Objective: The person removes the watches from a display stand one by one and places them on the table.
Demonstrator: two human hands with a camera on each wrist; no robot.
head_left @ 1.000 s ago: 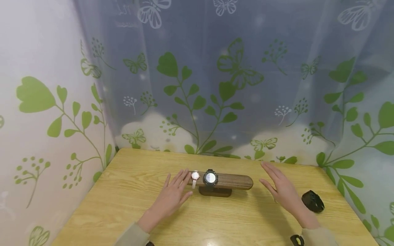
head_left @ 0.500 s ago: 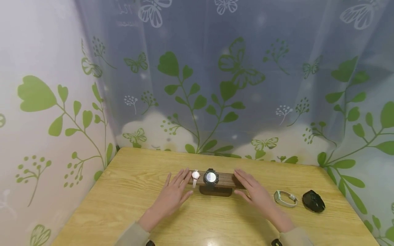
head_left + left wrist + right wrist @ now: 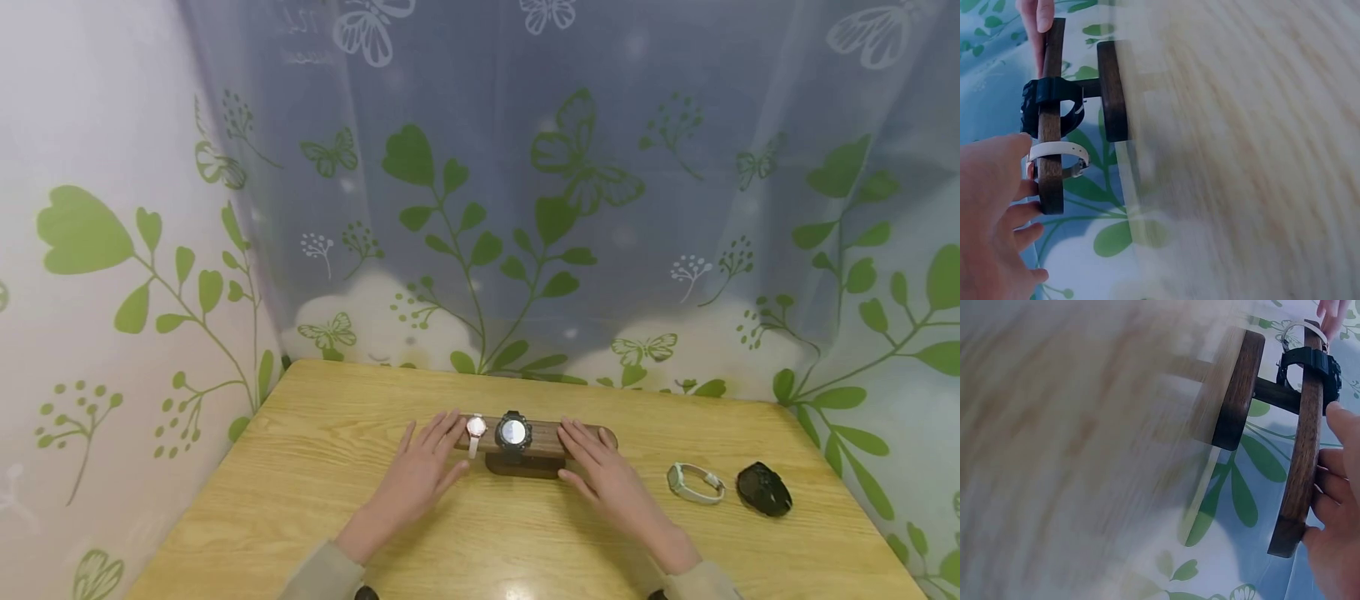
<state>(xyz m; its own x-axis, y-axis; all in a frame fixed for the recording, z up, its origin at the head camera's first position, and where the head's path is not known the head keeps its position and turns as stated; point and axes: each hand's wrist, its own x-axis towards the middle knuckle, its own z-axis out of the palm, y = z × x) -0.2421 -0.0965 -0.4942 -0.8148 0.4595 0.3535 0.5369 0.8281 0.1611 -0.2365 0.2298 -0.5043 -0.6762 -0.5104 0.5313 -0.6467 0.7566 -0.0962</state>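
Observation:
A dark wooden watch stand (image 3: 545, 438) stands on the table, its long bar raised on a short post over a small base (image 3: 1240, 394). Strapped round the bar are a small white-banded watch (image 3: 476, 428) toward the left and a larger black watch (image 3: 513, 433) near the middle. My left hand (image 3: 417, 477) rests with extended fingers on the bar's left end, beside the white watch. On the bar's right part lie the extended fingers of my right hand (image 3: 611, 483), its end showing past them. Both bands loop round the bar in the left wrist view.
On the wooden table (image 3: 360, 392), right of the stand, lies a pale green watch (image 3: 697, 485) on its side. Beside it sits a black watch (image 3: 763, 490). A patterned curtain (image 3: 480, 167) hangs along the table's back edge.
My right hand has moved left from beside the stand onto the bar's right part, uncovering the pale green watch. The left hand has stayed on the bar's left end.

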